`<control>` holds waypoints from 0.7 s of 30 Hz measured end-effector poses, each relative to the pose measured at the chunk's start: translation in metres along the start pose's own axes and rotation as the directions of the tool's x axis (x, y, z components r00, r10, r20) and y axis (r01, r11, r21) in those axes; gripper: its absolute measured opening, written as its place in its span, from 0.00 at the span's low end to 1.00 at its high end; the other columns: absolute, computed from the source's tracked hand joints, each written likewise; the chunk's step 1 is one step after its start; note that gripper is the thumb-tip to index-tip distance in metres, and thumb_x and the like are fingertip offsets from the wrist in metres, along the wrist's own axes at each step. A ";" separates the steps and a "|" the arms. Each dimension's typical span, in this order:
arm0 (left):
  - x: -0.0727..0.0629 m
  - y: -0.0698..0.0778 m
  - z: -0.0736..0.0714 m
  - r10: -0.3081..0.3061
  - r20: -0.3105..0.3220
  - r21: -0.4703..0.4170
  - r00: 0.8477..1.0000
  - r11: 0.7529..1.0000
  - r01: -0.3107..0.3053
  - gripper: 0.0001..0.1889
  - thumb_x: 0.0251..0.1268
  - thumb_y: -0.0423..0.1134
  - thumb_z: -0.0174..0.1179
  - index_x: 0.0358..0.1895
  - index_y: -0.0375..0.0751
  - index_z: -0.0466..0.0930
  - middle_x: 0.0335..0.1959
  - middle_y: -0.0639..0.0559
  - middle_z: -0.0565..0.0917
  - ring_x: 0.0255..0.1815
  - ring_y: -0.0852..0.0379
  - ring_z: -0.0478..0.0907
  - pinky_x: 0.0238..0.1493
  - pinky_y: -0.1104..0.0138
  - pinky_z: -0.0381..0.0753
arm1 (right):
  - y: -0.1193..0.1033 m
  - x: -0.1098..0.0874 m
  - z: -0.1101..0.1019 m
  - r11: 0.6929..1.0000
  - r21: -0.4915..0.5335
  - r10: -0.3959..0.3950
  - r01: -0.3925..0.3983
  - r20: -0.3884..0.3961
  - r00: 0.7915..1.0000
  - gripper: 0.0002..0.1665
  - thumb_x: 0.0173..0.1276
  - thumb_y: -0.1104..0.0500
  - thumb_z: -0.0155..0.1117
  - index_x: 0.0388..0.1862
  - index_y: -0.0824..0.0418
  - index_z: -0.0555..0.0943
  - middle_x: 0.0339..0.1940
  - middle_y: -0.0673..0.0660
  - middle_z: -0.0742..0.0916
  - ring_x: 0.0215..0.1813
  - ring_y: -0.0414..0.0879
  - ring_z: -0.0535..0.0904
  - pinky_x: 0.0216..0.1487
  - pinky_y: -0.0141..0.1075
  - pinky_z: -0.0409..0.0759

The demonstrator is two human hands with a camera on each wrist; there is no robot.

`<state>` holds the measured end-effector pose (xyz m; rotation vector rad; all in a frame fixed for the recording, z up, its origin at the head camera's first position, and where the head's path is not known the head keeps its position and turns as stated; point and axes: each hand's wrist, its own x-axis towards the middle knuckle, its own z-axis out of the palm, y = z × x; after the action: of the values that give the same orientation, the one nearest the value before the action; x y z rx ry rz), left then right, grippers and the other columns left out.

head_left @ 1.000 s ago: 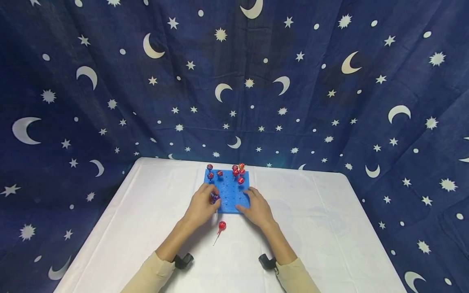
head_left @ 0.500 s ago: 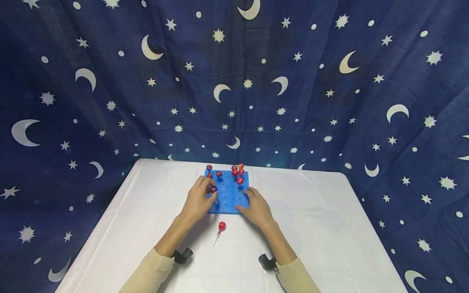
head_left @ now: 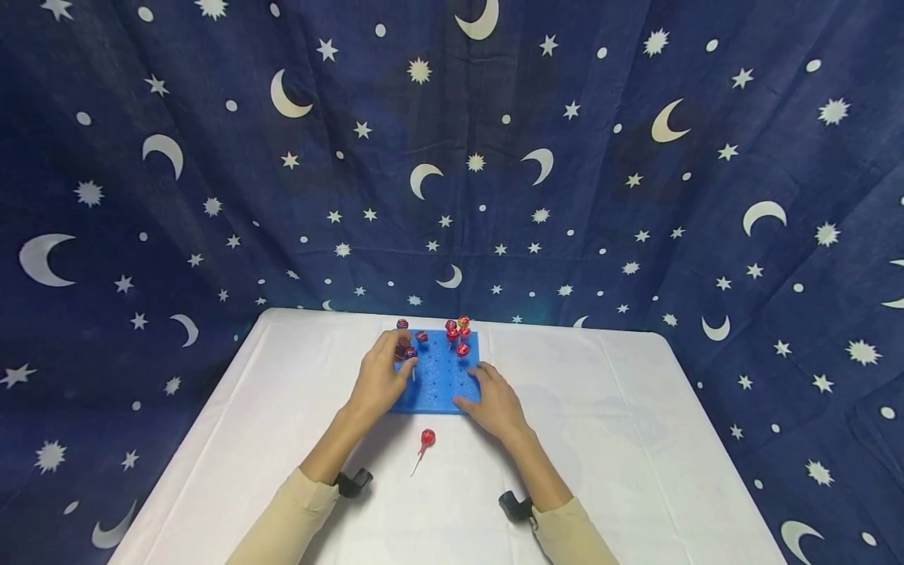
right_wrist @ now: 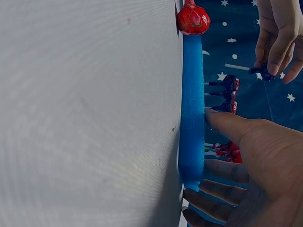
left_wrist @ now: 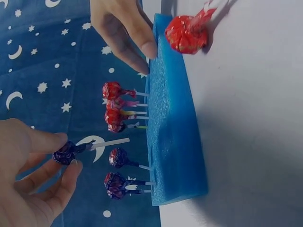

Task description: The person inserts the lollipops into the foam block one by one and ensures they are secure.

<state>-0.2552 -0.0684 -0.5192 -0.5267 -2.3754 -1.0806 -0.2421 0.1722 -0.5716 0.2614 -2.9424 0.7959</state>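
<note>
My left hand (head_left: 381, 377) pinches a purple-wrapped lollipop (left_wrist: 66, 152) by its head, above the left side of a blue foam block (head_left: 441, 392). The lollipop's white stick (left_wrist: 111, 143) points down and its tip is apart from the block. My right hand (head_left: 497, 400) rests at the block's right side with fingers spread, holding nothing. Several purple-and-red lollipops (left_wrist: 116, 184) stand upright in the block at the left. A cluster of red lollipops (left_wrist: 112, 106) stands in it at the back right. The left fingers partly hide the left group in the head view.
One red lollipop (head_left: 427, 438) lies on the white tablecloth (head_left: 600, 439) in front of the block, its stick toward me. Rows of small holes show in the block's top. A dark blue curtain with moons and stars (head_left: 452, 157) hangs behind the table.
My left hand has carried the purple lollipop away from me, from the block's front left toward its back left. The right hand has stayed in place.
</note>
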 end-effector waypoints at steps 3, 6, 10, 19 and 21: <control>0.003 -0.002 0.000 -0.005 -0.005 -0.010 1.000 1.000 0.005 0.25 0.61 0.25 0.73 0.61 0.35 0.77 0.47 0.45 0.82 0.45 0.51 0.84 0.47 0.59 0.88 | 0.000 0.000 0.000 1.000 0.008 -0.003 0.003 0.001 1.000 0.42 0.66 0.39 0.75 0.71 0.60 0.78 0.76 0.63 0.74 0.75 0.62 0.72 0.72 0.57 0.75; 0.006 -0.002 0.000 0.001 -0.014 -0.021 1.000 1.000 -0.002 0.24 0.61 0.24 0.72 0.60 0.36 0.77 0.47 0.44 0.82 0.45 0.50 0.84 0.48 0.60 0.88 | 0.001 0.000 0.000 1.000 0.010 -0.006 0.006 -0.001 1.000 0.42 0.66 0.39 0.75 0.71 0.60 0.78 0.76 0.63 0.74 0.75 0.62 0.72 0.72 0.57 0.75; 0.010 -0.003 0.002 -0.002 -0.022 -0.020 1.000 1.000 0.002 0.23 0.62 0.23 0.71 0.60 0.36 0.78 0.48 0.41 0.82 0.45 0.48 0.84 0.50 0.58 0.89 | 0.002 0.001 0.000 1.000 0.009 -0.008 0.009 -0.004 1.000 0.42 0.66 0.39 0.75 0.71 0.59 0.78 0.76 0.63 0.75 0.75 0.62 0.72 0.72 0.58 0.75; 0.015 -0.012 0.006 0.027 -0.045 -0.020 0.999 0.999 -0.028 0.25 0.60 0.23 0.72 0.61 0.37 0.77 0.47 0.41 0.82 0.45 0.47 0.85 0.50 0.56 0.88 | 0.001 0.000 0.000 1.000 0.006 -0.009 0.009 -0.010 1.000 0.41 0.66 0.40 0.76 0.71 0.59 0.77 0.76 0.63 0.75 0.75 0.62 0.72 0.72 0.58 0.75; 0.016 -0.014 0.007 0.034 -0.046 -0.018 0.998 0.999 -0.035 0.26 0.60 0.23 0.72 0.61 0.37 0.77 0.47 0.41 0.82 0.45 0.47 0.84 0.50 0.56 0.88 | 0.001 0.000 0.000 1.000 0.006 -0.011 0.011 -0.010 1.000 0.42 0.66 0.40 0.76 0.71 0.60 0.78 0.76 0.63 0.75 0.75 0.62 0.72 0.71 0.58 0.75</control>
<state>-0.2771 -0.0696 -0.5229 -0.5423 -2.3106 -1.0891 -0.2422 0.1731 -0.5722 0.2727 -2.9272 0.8031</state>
